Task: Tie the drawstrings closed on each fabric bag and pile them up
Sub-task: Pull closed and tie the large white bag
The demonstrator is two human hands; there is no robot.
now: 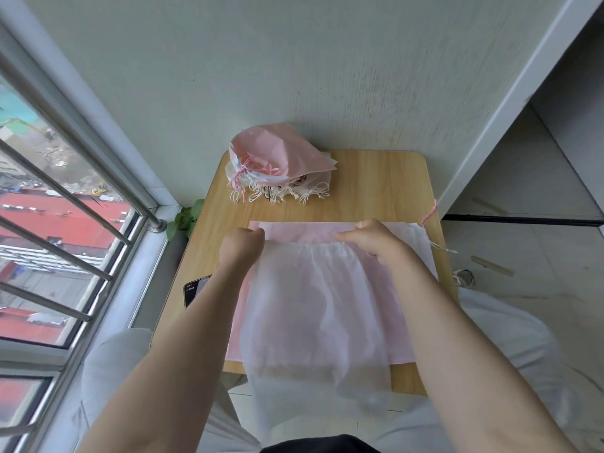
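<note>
Bare forearms, no sleeves — light grey trousers (108, 371), dark top (327, 446) at bottom edge.

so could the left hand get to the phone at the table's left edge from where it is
Probably yes. The left hand grips the top edge of the white bag, and the phone lies just left of that forearm on the table, with nothing lying between them. The hand would have to release the bag first.

sheer white bag (313, 308) (mouth gathered) overlies pink bags (294, 231); tied pile (277, 161) lies beyond.
</note>
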